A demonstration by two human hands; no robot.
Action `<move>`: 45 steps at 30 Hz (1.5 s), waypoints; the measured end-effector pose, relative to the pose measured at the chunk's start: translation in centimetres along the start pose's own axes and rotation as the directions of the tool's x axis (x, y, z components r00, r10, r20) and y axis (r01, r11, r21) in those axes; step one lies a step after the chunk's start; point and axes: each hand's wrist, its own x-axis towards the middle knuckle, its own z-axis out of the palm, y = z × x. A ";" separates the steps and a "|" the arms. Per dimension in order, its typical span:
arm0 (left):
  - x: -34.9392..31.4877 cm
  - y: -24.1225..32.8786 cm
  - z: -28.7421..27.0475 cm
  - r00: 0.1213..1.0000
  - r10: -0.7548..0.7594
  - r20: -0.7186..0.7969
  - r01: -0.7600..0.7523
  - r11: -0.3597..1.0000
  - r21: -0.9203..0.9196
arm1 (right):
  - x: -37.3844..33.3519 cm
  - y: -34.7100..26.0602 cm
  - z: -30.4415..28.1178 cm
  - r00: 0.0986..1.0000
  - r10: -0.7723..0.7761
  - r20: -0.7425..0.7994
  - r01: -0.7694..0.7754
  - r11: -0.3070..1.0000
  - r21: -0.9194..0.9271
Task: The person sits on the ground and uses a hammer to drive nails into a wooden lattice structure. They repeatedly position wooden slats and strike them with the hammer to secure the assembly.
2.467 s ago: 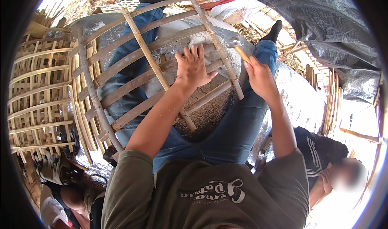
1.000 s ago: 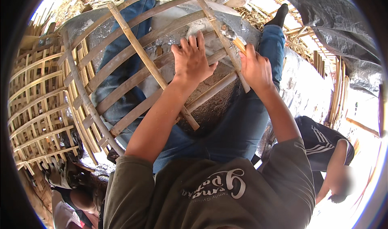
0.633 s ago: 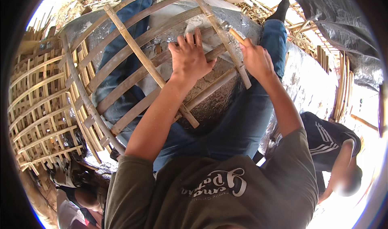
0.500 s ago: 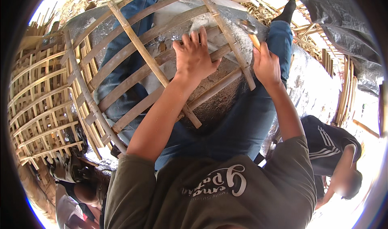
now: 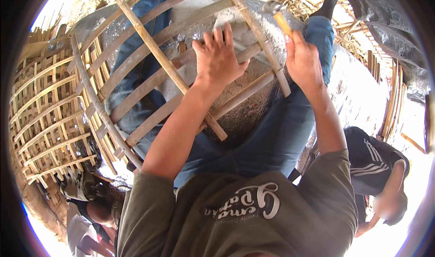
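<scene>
A bamboo lattice frame [image 5: 156, 47] of long slats crossed by thicker poles lies over my spread legs. My left hand [image 5: 218, 60] rests on one of its slats between two cross poles, fingers spread toward the far side and thumb out to the right. In my right hand [image 5: 302, 60] is a hammer [image 5: 282, 22], gripped by its wooden handle. Its metal head points up and away, above and right of the frame's right cross pole [image 5: 260, 37]. The handle's lower end is hidden in my fist.
Woven bamboo panels [image 5: 47, 107] stand at the left. Grey plastic sheeting [image 5: 383, 26] hangs at the upper right. One person in a dark striped shirt [image 5: 369, 162] bends over at the lower right; another person [image 5: 84, 230] is at the lower left. Bamboo strips [image 5: 393, 103] stand at the right.
My right hand has lifted slightly up and to the right with the hammer, away from the right cross pole. My left hand stays on the frame.
</scene>
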 end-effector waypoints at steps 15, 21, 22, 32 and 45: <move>-1.1 0.2 1.1 0.991 0.017 -0.135 -0.013 0.999 0.032 | 1.1 1.2 0.8 0.977 0.177 0.119 -0.192 0.973 0.129; -0.5 0.0 0.7 0.996 0.003 -0.094 -0.006 1.000 -0.028 | 1.1 2.3 1.8 0.986 0.110 0.127 -0.123 0.988 0.096; -0.5 0.0 0.8 0.995 0.008 -0.100 -0.011 1.000 -0.024 | 1.2 2.1 1.6 0.987 0.137 0.081 -0.149 0.975 0.164; -0.7 0.1 1.0 0.998 0.011 -0.065 -0.010 1.000 0.006 | 0.6 3.0 2.6 0.973 0.213 0.090 -0.227 0.951 0.211; -0.3 0.2 0.9 0.998 -0.003 -0.069 0.003 1.000 0.001 | 0.3 5.0 -0.1 0.949 0.257 0.183 -0.310 0.873 0.377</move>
